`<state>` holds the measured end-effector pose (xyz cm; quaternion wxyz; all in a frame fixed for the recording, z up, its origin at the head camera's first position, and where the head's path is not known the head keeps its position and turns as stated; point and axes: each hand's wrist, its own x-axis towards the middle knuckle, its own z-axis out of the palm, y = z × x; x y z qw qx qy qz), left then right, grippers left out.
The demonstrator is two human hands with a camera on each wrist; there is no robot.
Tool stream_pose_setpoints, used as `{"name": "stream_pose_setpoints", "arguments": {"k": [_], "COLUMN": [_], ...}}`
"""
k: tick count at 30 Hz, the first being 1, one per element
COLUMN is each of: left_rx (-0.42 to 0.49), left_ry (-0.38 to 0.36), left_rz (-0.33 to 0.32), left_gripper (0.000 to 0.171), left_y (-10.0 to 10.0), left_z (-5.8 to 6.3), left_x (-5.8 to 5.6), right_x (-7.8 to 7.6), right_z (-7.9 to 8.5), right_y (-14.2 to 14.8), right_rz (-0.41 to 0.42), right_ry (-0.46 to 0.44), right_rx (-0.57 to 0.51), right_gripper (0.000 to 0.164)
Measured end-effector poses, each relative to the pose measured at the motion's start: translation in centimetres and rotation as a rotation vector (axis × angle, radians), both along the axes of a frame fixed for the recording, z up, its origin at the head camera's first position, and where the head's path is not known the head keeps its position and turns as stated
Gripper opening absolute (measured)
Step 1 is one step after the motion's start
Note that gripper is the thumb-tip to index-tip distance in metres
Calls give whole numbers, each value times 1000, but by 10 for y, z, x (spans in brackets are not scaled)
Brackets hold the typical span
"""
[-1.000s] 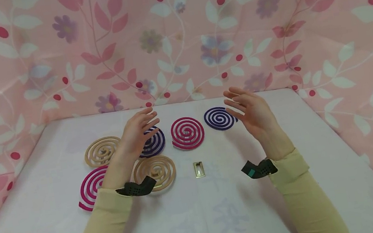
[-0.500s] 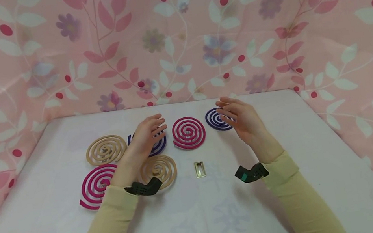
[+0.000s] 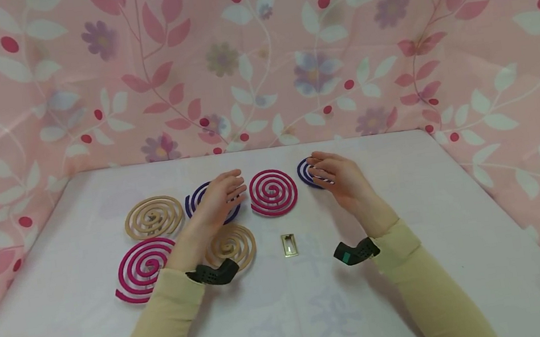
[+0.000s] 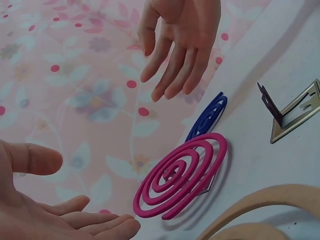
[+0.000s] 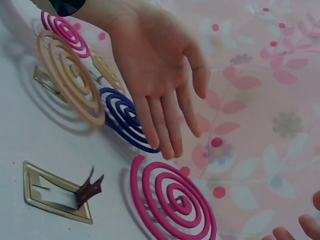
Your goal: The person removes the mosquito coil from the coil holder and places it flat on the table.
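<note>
A magenta spiral coil (image 3: 273, 192) lies on the white table (image 3: 290, 315) between my two hands. My left hand (image 3: 221, 195) hovers just left of it, fingers straight, palm turned inward, over a blue coil (image 3: 195, 200). On the other side my right hand (image 3: 331, 175) is held with relaxed fingers over a second blue coil (image 3: 305, 174). Neither hand holds anything. The left wrist view has the magenta coil (image 4: 182, 175) propped on a small stand and the right hand (image 4: 180, 45) above it. The right wrist view shows the left hand (image 5: 155, 75) open over the blue coil (image 5: 122, 117).
Two tan coils (image 3: 153, 216) (image 3: 234, 245) and another magenta coil (image 3: 143, 267) lie at the left. A small brass metal stand (image 3: 288, 245) sits flat near the middle. Pink flowered cloth (image 3: 253, 50) backs the table and flanks it.
Both hands have come down and moved inward toward the central magenta coil. The right hand now covers part of the right blue coil. No coil has moved.
</note>
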<state>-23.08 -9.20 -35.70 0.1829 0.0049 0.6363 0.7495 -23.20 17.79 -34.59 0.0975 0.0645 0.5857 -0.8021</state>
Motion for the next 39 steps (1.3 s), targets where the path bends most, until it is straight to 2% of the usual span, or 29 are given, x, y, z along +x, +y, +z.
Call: {"name": "stream_pose_setpoints", "arguments": {"k": [8,15,26,39], "left_rx": [11,0,11,19], "left_ry": [-10,-27,-40,-63], "left_rz": [-2,-12,-15,-11], "left_gripper": [55,54,56,58], "left_y": [3,4,7,11], "left_z": [-5,-6,-9,-14], "left_x": [-2,-1,-1,-1], "right_x": [4,4,-2,0], "right_z": [-6,-14,-34,-35], "right_y": [-13,-15,-16,-21], "right_rz": [13,-3,29,66], "right_ry": [-6,-53,-138,-187], "right_rx": [38,15,-15,-69], "right_gripper": [49,48,50,55]}}
